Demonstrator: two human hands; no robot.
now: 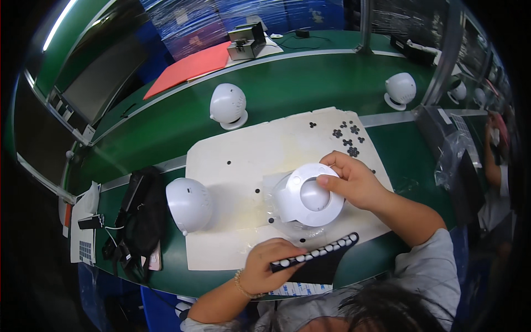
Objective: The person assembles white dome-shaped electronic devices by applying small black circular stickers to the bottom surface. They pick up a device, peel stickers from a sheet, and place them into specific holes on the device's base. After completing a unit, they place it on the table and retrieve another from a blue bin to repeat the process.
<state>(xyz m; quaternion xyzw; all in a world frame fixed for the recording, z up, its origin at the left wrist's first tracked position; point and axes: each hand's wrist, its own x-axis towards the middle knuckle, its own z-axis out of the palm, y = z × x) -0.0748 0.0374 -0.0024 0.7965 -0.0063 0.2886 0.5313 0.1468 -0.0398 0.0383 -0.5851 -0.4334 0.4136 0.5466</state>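
Observation:
My left hand (275, 265), a beaded bracelet at its wrist, grips a black strip (332, 247) with a row of white round spots along it. My right hand (354, 180) has its thumb on the white ring-shaped base (336, 207) of a rounded white device, its fingers at the rim. This device lies base up on clear plastic film (271, 193), its body mostly hidden beneath the ring. Left of it on the pale cardboard sheet (227, 249) sits another rounded white device (189, 205). Small black dots (257, 191) lie between the two.
Several black clustered pieces (347, 142) lie at the cardboard's far right. Two more white devices stand beyond it, one at centre (228, 105), one at right (400, 90). A black bag with cables (145, 216) lies at left. A metal box (246, 41) stands on the back shelf.

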